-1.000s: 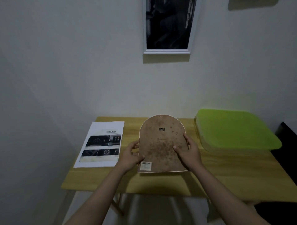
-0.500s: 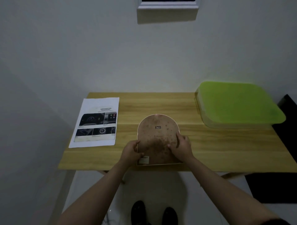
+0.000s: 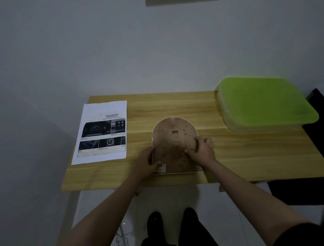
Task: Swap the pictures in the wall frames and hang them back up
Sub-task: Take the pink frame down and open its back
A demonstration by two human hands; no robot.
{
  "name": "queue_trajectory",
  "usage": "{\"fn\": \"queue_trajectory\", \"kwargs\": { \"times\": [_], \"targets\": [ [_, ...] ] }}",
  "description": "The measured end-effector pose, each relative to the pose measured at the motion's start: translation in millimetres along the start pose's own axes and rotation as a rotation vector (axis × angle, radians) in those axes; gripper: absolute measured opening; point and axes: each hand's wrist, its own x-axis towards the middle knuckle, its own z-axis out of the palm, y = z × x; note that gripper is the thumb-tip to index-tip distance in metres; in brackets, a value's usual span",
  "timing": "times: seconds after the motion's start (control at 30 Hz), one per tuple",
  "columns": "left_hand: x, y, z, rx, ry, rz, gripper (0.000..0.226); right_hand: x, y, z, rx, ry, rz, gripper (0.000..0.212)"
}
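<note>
An arch-topped picture frame (image 3: 172, 138) lies face down on the wooden table (image 3: 245, 158), its spotted brown backing board up with a small hanger near the top. My left hand (image 3: 146, 162) grips its lower left edge, thumb over a white barcode label. My right hand (image 3: 201, 151) holds the right edge, fingers curled over the backing. A printed sheet (image 3: 102, 132) with car-interior photos lies flat to the left of the frame. Only the bottom shadow of a wall frame (image 3: 180, 2) shows at the top edge.
A lime-green lidded plastic box (image 3: 264, 103) sits on the table's back right corner. A dark object (image 3: 315, 98) stands right of the table. The white wall is directly behind. My feet in dark shoes (image 3: 172, 226) are below the table's front edge.
The frame came down from a raised, tilted hold onto the table near its front edge. My view tilted downward, so the wall frame left the picture. Both hands kept their hold.
</note>
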Motion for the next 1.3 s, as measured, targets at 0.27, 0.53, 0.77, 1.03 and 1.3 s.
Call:
{"fn": "queue_trajectory", "kwargs": {
  "times": [0.27, 0.53, 0.77, 1.03, 1.3],
  "targets": [
    [-1, -17, 6, 0.029, -0.076, 0.032, 0.130, 69, -40, -12, -0.051, -0.031, -0.245, 0.053],
    [0, -14, 10, 0.061, -0.026, 0.028, 0.128, 121, -69, -11, -0.354, -0.213, -0.368, 0.055],
    [-1, -11, 10, 0.082, -0.043, -0.051, 0.129, 129, -71, -13, -0.283, -0.253, -0.380, 0.046],
    [-4, -4, 8, 0.085, -0.052, -0.073, 0.127, 131, -72, -12, -0.341, -0.292, -0.372, 0.056],
    [-7, 4, 6, 0.068, -0.044, -0.080, 0.120, 146, -85, -17, -0.337, -0.450, -0.323, 0.057]
  ]
}}
